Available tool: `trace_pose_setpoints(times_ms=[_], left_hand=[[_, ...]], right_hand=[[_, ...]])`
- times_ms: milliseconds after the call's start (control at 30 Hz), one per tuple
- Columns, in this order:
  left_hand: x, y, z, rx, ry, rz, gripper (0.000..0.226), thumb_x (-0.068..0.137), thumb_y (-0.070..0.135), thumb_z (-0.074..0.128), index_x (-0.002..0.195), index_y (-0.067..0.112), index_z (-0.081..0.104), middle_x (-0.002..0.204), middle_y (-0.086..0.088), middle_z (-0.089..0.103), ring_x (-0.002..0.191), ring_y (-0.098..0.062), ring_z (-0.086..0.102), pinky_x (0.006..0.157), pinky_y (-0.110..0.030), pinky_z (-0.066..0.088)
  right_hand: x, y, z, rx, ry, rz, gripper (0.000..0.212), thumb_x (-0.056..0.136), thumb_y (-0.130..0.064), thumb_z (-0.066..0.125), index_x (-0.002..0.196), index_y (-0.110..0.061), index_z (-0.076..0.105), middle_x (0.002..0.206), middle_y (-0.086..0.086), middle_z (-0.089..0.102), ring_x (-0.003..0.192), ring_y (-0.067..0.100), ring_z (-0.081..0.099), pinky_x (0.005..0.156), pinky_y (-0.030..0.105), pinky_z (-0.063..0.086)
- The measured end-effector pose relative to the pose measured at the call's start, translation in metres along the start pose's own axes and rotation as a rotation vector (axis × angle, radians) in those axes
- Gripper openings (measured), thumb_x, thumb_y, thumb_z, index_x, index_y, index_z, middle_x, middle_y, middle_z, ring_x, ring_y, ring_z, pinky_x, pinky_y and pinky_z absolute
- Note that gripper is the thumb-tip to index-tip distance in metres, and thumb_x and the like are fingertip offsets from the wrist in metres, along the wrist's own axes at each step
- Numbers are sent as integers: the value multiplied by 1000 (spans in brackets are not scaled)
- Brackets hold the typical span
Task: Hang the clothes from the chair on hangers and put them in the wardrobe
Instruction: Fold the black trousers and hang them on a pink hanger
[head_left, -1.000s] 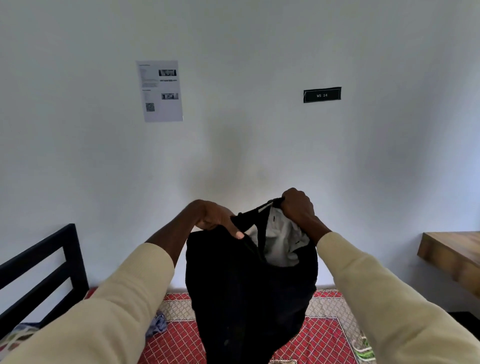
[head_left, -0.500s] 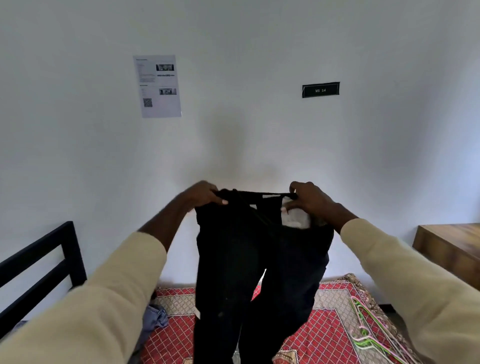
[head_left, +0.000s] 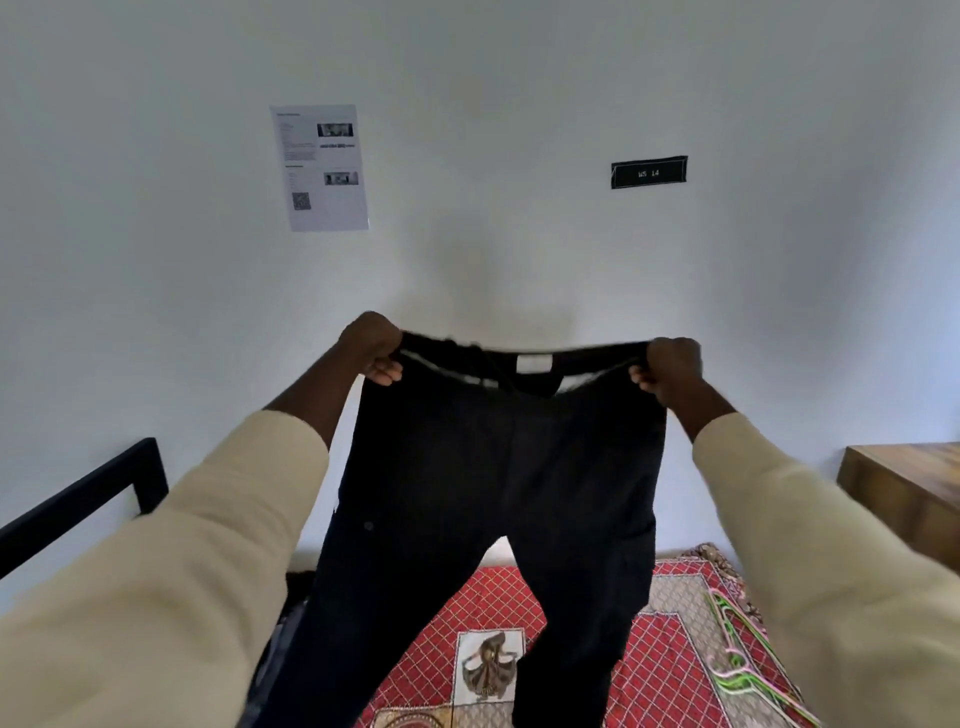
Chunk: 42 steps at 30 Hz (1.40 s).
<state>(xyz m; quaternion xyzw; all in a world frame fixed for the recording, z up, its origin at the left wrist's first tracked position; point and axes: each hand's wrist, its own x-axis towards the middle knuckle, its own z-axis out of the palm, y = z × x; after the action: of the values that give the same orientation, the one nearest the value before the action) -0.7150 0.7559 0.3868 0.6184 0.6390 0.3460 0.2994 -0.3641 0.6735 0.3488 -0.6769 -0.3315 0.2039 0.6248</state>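
White wall (head_left: 493, 78), trousers (head_left: 493, 467) between left hand (head_left: 371, 343), right hand (head_left: 670, 364)

The trousers (head_left: 493, 483) hang between the left hand (head_left: 373, 347) and the right hand (head_left: 670, 366), their waistband stretched from one set of curled fingers to the other and both legs dropping below them. Under the fingers lies a rug (head_left: 670, 654), with hangers (head_left: 737, 660) on it below the right fingers. A wall (head_left: 493, 234) stands beyond the fingers, a paper sheet (head_left: 321, 167) on it above the left ones and a sign (head_left: 649, 172) above the right.
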Motion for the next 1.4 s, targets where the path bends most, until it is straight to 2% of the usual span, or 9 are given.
trace_pose_setpoints(times_ms=[67,133,267,367,533,767,1033,1233,1400], left_hand=[[-8,-7,11,-85,254,228,38,88,16,47,125,18,55,90,-11,70,71,-25,69,71,-39,60],[-8,-19,18,73,285,267,30,89,19,48,115,17,63,105,-11,70,90,-28,68,86,-39,55],[11,-32,9,-237,221,39,23,91,7,40,97,2,62,81,-18,69,46,-20,64,49,-30,56],[1,-53,28,-313,432,269,52,77,-1,41,118,30,54,86,-5,68,62,-18,67,59,-27,56],[5,-66,16,-6,155,-52,18,81,11,56,67,3,62,47,-5,61,36,-15,56,45,-22,51],[8,-61,-5,-441,-336,-266,16,98,0,49,84,1,57,59,-10,62,40,-10,59,40,-17,49],[-1,-73,22,-955,-126,-106,21,94,-9,44,87,0,62,84,-18,62,72,-26,67,64,-33,61],[6,-83,31,-665,9,146,28,81,1,73,106,-5,63,87,-13,69,73,-20,71,79,-32,60],[2,-96,51,231,236,435,43,68,13,81,100,10,52,100,-9,58,89,-26,57,74,-34,45]], right_hand=[[3,10,10,36,170,-33,36,78,-18,38,109,-9,54,84,14,68,64,29,68,60,39,59],[-9,19,18,-106,28,-16,28,83,-22,42,104,-10,56,83,13,67,60,30,68,57,37,58],[-7,21,13,-168,-24,-47,35,81,-5,42,105,-5,68,61,8,62,43,22,53,42,24,41],[-7,31,14,-101,77,-248,72,70,0,36,128,-38,54,82,8,66,57,27,61,55,32,53],[-14,39,-2,-410,7,-124,23,77,-7,44,81,-4,66,63,11,67,52,27,63,59,30,52],[-11,38,-9,-213,-250,187,22,94,-8,34,78,-7,50,61,9,53,35,15,44,39,16,29],[-8,44,-13,290,-334,352,15,98,-5,43,87,-4,53,51,8,65,38,10,61,35,14,43],[-6,54,-19,426,-548,199,20,86,7,64,106,9,63,98,23,72,97,32,71,72,28,60],[-8,61,-8,-32,-347,-75,34,72,5,78,103,11,65,92,25,71,69,31,72,65,33,62]])
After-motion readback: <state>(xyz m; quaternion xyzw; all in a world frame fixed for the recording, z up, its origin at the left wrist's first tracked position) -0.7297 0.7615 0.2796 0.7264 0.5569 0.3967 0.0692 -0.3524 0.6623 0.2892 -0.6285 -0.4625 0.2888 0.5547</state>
